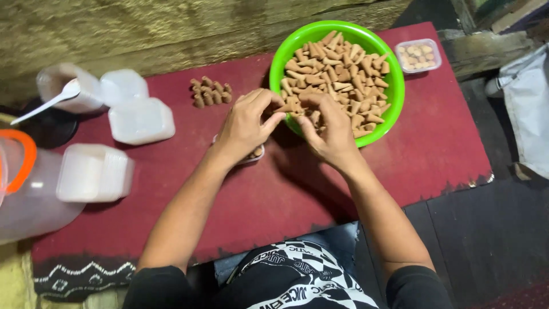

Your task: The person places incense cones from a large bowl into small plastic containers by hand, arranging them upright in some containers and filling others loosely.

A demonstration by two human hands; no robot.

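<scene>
A green bowl (pixel 394 86) full of tan cone-shaped pieces (pixel 343 68) stands on a dark red cloth (pixel 229 194). My left hand (pixel 246 123) and my right hand (pixel 326 129) meet at the bowl's near rim, fingertips pinching cones there. Under my left hand lies a small clear container (pixel 254 155), mostly hidden, with a few cones inside. A small group of brown cones (pixel 210 92) stands upright on the cloth to the left of the bowl.
Stacks of empty clear containers and lids (pixel 140 117) (pixel 94 171) lie at the left. A white spoon (pixel 54 100) rests on a plastic tub. A large jug with an orange handle (pixel 23 183) sits far left. A filled container (pixel 419 55) stands beyond the bowl.
</scene>
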